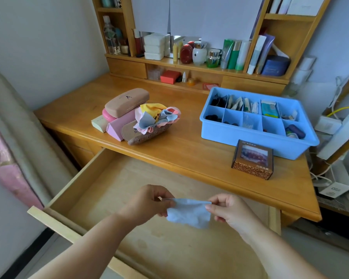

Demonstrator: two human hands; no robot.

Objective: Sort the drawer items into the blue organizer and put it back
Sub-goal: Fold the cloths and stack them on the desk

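Over the open wooden drawer [83, 182] I hold a small pale blue cloth [189, 213] stretched between both hands. My left hand [147, 204] pinches its left top corner, my right hand [228, 210] pinches the right one. The blue organizer [250, 135] stands on the desk at the right, its compartments holding small dark items, packets and boxes. At the desk's middle left lies a pile of glasses cases [127, 101] with a bundle of coloured cloths [157, 117] on top.
A brown patterned box [252, 160] stands in front of the organizer near the desk edge. Shelves at the back carry bottles, jars and boxes. Power strips and cables hang right of the desk. A wall is close on the left.
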